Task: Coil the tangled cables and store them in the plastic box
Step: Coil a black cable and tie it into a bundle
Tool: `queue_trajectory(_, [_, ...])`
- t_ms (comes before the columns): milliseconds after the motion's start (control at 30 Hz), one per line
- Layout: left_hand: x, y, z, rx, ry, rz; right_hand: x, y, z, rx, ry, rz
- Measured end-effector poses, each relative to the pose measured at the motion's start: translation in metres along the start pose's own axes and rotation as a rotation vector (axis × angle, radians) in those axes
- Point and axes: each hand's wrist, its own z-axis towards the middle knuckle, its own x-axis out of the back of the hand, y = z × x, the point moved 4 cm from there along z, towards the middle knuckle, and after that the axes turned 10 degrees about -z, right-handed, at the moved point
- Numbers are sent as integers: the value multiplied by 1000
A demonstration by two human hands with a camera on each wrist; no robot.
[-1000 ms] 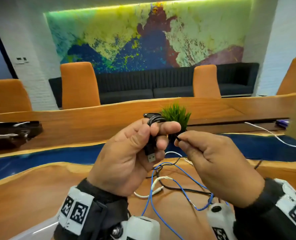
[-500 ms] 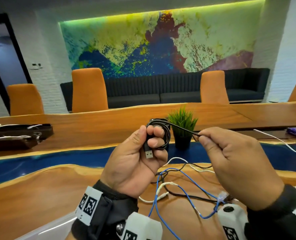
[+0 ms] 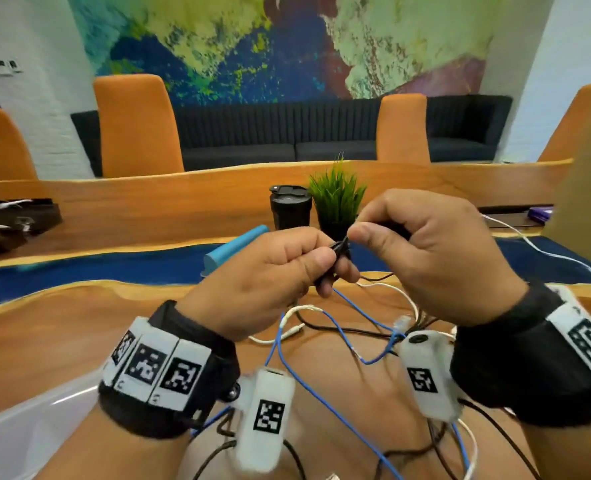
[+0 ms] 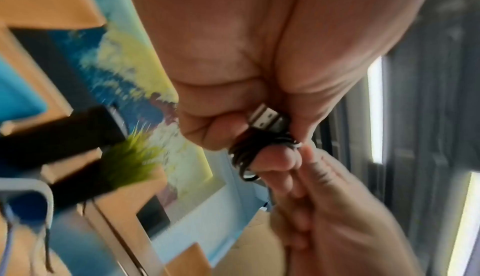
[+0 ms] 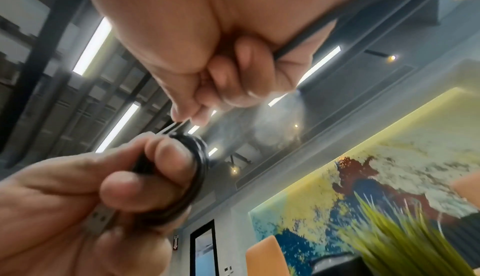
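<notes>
**Black cable wound round left fingers**

Black cable (image 5: 200, 169) sits coiled around the fingers of the left hand (image 3: 263, 282), its USB plug (image 4: 265, 118) gripped there. The right hand (image 3: 436, 258) pinches the loose end beside it. Blue cable (image 3: 325, 407) and white cable (image 3: 297, 310) lie tangled on the desk (image 3: 45, 341) below.

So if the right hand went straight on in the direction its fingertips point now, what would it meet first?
Most likely the left hand: the right hand points leftward at the black cable coil wound on its fingers, almost touching already.
</notes>
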Motion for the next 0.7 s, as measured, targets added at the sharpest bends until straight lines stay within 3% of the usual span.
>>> queue_trajectory(133, [2, -3, -2, 74, -23, -524, -15, 13, -4, -106, 61, 79])
queue_trajectory(233, [8, 6, -2, 18, -53, -762, -23, 24, -5, -171, 39, 73])
queue_trajectory(333, [9, 7, 0, 11, 8, -915, -31, 27, -6, -215, -32, 64])
queue_trajectory(533, [9, 13, 1, 24, 95, -998, -36, 28, -8, -309, -124, 135])
queue_trajectory(700, [16, 12, 3, -52, 272, -803, -36, 32, -9, -376, -233, 91])
